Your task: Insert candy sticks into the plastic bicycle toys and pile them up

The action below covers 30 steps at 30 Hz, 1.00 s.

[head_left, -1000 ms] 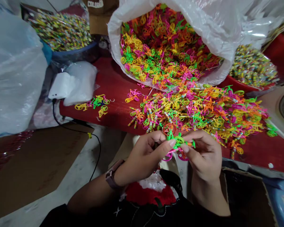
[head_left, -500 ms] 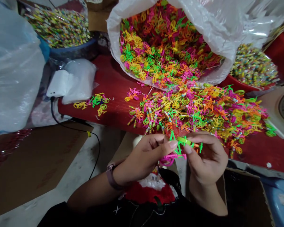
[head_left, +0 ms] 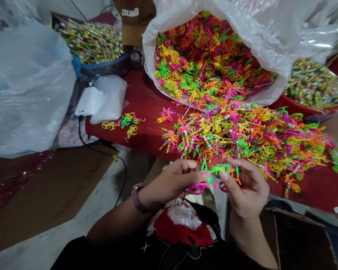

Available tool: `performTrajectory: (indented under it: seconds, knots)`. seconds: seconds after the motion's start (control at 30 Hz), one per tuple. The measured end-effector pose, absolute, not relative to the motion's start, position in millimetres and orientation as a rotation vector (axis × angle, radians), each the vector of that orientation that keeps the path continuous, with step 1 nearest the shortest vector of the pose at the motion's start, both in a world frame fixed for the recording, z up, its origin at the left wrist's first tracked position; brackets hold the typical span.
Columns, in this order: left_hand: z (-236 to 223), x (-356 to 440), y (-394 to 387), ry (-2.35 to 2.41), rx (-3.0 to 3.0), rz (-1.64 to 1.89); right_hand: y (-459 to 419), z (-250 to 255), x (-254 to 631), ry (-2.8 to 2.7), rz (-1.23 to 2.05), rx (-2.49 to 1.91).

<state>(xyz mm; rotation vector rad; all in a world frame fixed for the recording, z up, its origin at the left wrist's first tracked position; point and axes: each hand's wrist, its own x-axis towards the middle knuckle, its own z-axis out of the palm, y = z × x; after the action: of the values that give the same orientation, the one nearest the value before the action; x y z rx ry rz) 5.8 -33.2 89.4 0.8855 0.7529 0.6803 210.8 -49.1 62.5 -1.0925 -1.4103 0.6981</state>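
Just past the edge of the red table, my left hand pinches a bright green plastic toy bicycle part between thumb and fingers. A pink plastic piece hangs below that thumb. Opposite it, my right hand is closed, its thumb pressing a yellow-green piece against the green part. Orange plastic pokes out near the right fingers. Exactly how the pieces join is too small to make out. Beyond both hands lies a heap of colourful toy bicycles, many with candy-filled tubes.
A white sack of colourful plastic bicycle parts lies open on the red table. Candy tubs stand behind: a blue tub left, a red tub right. A white power bank with a black cable sits left.
The camera view has shifted, so the table things appear further right and slightly lower. Between my hands, the yellow-green piece has turned more level; both hands keep their pinch.
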Motion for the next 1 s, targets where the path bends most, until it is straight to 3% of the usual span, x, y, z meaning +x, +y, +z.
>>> performTrajectory:
  seconds: [0.27, 0.5, 0.67, 0.87, 1.0]
  knots:
    - [86, 3, -39, 0.687, 1.056, 0.621, -22, 50, 194, -1.099, 1.192, -1.219]
    - [50, -69, 9, 1.422, 1.047, 1.107, -19, 37, 203, -1.109, 1.138, -1.276]
    - [6, -109, 69, 1.729, 1.002, 1.217, -18, 32, 195, -1.103, 1.214, -1.27]
    - [0, -92, 69, 1.599, 0.886, 1.47, -14, 28, 185, -1.083, 1.363, -1.195]
    - [3, -68, 34, 1.261, 0.797, 1.415, -14, 28, 180, -1.009, 1.46, -1.143]
